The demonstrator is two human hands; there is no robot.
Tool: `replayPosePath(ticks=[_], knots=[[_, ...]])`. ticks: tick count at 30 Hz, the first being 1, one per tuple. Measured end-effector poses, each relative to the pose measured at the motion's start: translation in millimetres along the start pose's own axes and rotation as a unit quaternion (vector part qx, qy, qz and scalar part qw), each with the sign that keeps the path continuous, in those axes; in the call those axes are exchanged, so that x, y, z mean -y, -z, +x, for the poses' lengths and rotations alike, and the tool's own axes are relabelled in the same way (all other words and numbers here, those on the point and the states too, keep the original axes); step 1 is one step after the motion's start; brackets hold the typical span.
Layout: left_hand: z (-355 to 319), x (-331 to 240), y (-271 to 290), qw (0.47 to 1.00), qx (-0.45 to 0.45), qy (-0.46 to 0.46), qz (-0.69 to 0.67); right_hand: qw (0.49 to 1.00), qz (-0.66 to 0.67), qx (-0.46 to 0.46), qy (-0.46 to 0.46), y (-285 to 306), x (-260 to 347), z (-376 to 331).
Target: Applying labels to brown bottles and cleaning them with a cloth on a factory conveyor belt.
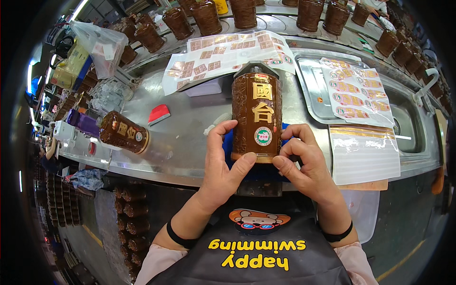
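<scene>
A glossy brown bottle (252, 104) with gold raised lettering and a round green-and-white sticker (262, 136) lies in front of me, its base toward me. Beneath it, a blue pad (229, 142) shows at both sides. My left hand (222, 161) grips its lower left side, thumb at the base edge and index finger along the side. On the opposite side, my right hand (306, 164) has its fingers bent against the bottle, with the thumb on the lower right corner. The far end of the bottle meets a dark angular rest (256, 64).
Left on the steel table lie another brown bottle (124, 133) and a red scraper-like piece (158, 114). Sticker sheets (175, 76) spread behind; a metal tray (308, 90) holds another sheet (358, 92) beside a sink (403, 123). More bottles (205, 18) line the far conveyor.
</scene>
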State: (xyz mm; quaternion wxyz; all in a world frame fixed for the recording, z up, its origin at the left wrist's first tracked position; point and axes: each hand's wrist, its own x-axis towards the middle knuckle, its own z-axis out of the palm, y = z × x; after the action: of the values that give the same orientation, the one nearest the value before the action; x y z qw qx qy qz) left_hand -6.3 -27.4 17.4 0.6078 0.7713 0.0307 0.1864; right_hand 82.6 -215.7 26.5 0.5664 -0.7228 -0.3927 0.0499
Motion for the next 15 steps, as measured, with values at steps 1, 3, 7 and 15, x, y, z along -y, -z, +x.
replayPosePath(ticks=[1, 3, 7, 15], knots=[[1.8, 0.0, 0.5, 1.000, 0.001, 0.000, -0.018, 1.000, -0.004, -0.001, 0.004, 0.0, -0.1, 1.4], [2.1, 1.2, 0.7, 1.000, 0.002, -0.004, -0.015, 1.000, -0.003, -0.002, -0.001, -0.6, -0.3, 1.7], [2.5, 3.5, 0.6, 1.000, 0.002, -0.016, 0.019, 1.000, 0.012, -0.004, -0.015, -1.4, -1.3, 1.1], [2.4, 3.2, -1.4, 1.000, -0.003, -0.002, 0.005, 1.000, 0.007, -0.003, -0.009, -0.8, -2.1, 1.4]])
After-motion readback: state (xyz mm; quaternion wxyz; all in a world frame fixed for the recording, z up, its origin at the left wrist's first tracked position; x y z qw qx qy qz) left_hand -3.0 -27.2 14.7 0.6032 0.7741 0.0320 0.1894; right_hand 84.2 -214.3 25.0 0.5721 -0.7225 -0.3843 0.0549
